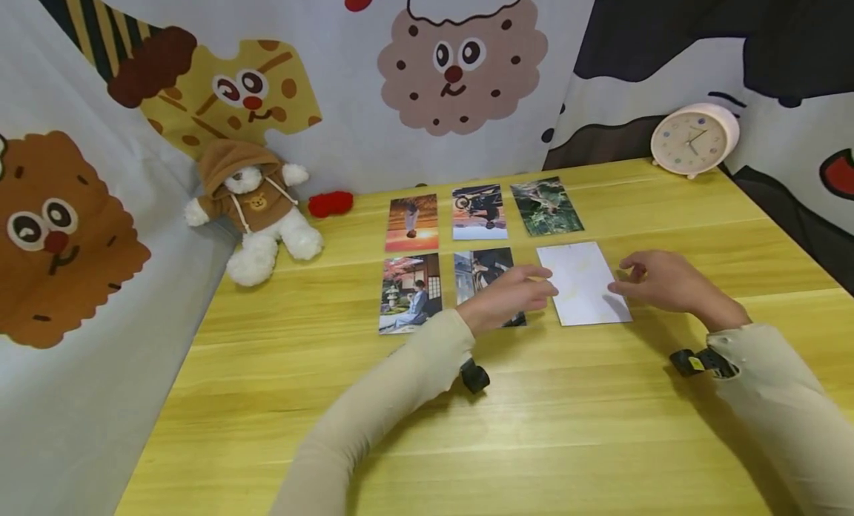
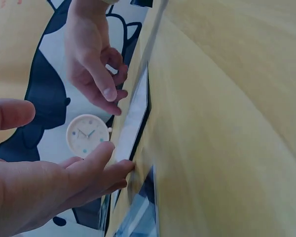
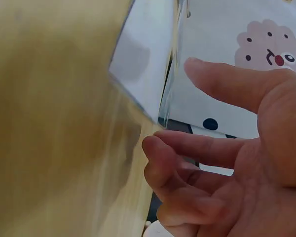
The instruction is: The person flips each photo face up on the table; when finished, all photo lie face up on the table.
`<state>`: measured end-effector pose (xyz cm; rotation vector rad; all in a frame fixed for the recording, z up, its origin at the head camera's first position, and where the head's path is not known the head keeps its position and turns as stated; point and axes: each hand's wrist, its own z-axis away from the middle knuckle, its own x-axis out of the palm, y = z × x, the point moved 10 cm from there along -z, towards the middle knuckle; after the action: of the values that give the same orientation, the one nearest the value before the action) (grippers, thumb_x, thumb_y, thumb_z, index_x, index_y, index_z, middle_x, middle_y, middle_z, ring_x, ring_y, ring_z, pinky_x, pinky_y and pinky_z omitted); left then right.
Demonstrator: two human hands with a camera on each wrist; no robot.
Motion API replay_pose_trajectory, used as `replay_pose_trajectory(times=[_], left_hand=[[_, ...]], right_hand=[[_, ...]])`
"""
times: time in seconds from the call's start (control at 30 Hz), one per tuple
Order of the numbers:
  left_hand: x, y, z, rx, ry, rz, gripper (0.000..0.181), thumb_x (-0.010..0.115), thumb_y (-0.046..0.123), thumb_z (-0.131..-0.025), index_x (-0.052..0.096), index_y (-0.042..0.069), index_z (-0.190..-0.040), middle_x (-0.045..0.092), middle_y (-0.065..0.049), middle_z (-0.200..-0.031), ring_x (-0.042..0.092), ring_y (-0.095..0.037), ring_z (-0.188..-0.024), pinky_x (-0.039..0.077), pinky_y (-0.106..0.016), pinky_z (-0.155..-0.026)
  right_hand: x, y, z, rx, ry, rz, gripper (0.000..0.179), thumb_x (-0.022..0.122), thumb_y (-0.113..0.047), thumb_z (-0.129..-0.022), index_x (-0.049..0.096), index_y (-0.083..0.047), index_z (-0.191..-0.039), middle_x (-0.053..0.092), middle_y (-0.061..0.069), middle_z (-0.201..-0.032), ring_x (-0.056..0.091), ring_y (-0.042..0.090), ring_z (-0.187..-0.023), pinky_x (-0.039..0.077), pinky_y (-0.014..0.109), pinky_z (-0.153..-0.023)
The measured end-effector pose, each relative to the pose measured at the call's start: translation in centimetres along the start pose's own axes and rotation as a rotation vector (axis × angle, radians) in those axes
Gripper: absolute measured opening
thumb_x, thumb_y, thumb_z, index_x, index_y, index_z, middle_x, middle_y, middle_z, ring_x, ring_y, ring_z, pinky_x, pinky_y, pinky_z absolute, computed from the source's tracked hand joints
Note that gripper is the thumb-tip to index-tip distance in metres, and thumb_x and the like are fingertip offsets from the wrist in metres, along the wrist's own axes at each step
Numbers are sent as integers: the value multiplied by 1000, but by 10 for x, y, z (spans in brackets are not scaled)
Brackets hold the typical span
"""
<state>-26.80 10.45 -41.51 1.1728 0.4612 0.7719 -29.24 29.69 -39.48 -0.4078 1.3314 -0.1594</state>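
A blank white card [image 1: 587,286] lies at the front right of a group of photo cards. My left hand [image 1: 510,297] reaches in from the left, its loosely bent fingertips right at the card's left edge and its thumb held apart. Part of the front middle photo card [image 1: 472,270] is hidden under that hand. On the other side, my right hand [image 1: 660,282] is by the card's right edge, fingers loosely curled with nothing between them. In the right wrist view, the thumb and fingers stand apart close to a corner of the white card [image 3: 138,59].
More photo cards, such as the garden picture [image 1: 410,293] and the green one [image 1: 547,206], lie in two rows on the wooden table [image 1: 300,397]. A teddy bear [image 1: 256,204] and a red object [image 1: 330,203] are back left. An alarm clock [image 1: 694,141] stands back right, before a patterned cloth.
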Motion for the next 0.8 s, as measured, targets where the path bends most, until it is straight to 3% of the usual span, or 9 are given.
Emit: replay_pose_trajectory(times=[0.23,0.47,0.8], left_hand=[[5,-1,-6,-12,33,20,54,56,18,-101,40,5,-151,49,-14,-151,51,-30,-140,42,-39,-117],[7,2,-7,23,61,24,50,56,17,-101,44,3,-147,52,-14,-146,53,-31,-137,46,-38,-114],[2,1,-7,30,106,-35,52,55,18,-101,43,1,-149,49,-16,-150,56,-30,-133,45,-38,-114]], right_hand=[[12,5,4,50,-54,-64,57,69,-38,-93,64,11,-123,70,27,-107,58,22,-80,48,29,-64],[16,6,7,85,-34,-112,59,67,-42,-94,63,9,-124,65,17,-95,54,22,-79,40,30,-61],[14,10,11,77,13,-155,60,61,-43,-99,60,9,-129,65,29,-118,61,37,-100,49,31,-71]])
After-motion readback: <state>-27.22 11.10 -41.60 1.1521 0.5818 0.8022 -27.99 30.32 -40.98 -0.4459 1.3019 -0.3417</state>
